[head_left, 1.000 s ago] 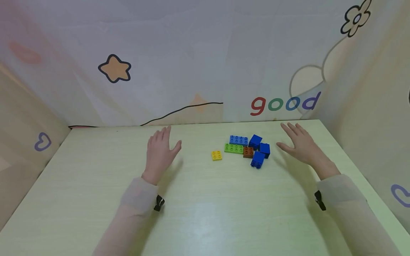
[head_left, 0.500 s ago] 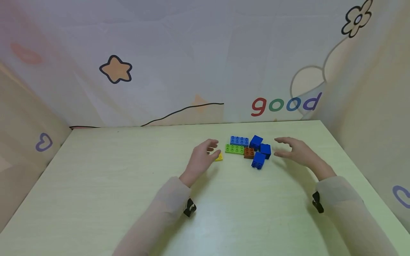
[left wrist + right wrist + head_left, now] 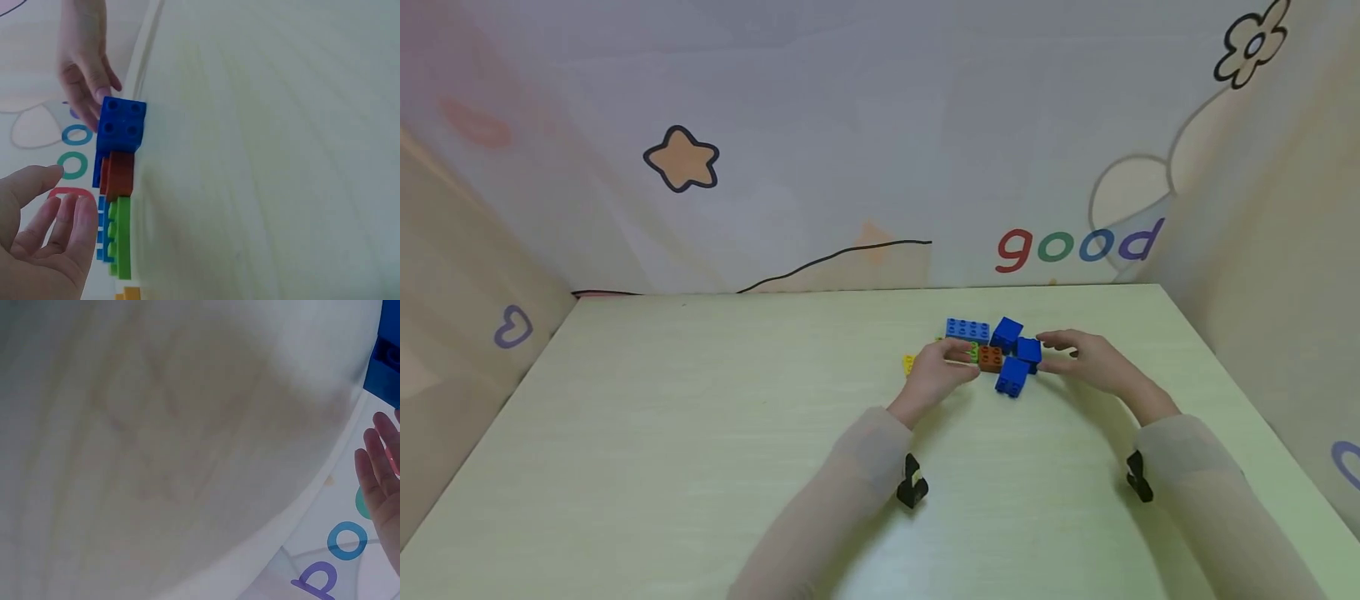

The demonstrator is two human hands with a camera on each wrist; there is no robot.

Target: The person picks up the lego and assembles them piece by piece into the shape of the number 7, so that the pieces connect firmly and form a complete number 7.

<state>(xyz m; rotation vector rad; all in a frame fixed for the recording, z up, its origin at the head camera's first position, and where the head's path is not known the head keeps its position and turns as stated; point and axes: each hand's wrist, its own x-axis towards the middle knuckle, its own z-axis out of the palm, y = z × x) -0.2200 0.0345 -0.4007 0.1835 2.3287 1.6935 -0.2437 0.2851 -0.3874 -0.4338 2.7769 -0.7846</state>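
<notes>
In the head view my left hand (image 3: 934, 375) hovers over the green brick (image 3: 974, 352), partly covering it, with fingers apart and nothing held. The brown brick (image 3: 990, 359) lies just right of its fingertips. My right hand (image 3: 1093, 362) is beside the right-hand blue block (image 3: 1028, 353), its fingers parted; whether they touch it I cannot tell. Two more dark blue blocks (image 3: 1007, 334) (image 3: 1012, 377) sit close by. The left wrist view shows the left hand (image 3: 53, 237) empty beside the green brick (image 3: 124, 237). In the right wrist view the right hand's fingers (image 3: 375, 469) are straight, near a blue block (image 3: 382, 375).
A light blue brick (image 3: 967, 330) lies behind the green one. Part of a yellow brick (image 3: 908, 364) shows left of the left hand. The pale table (image 3: 700, 433) meets a printed cloth backdrop (image 3: 820, 150) behind, with cloth at both sides.
My left hand has moved right, past the yellow brick to the green and brown ones. My right hand has come slightly left toward the blue blocks. The bricks keep their arrangement.
</notes>
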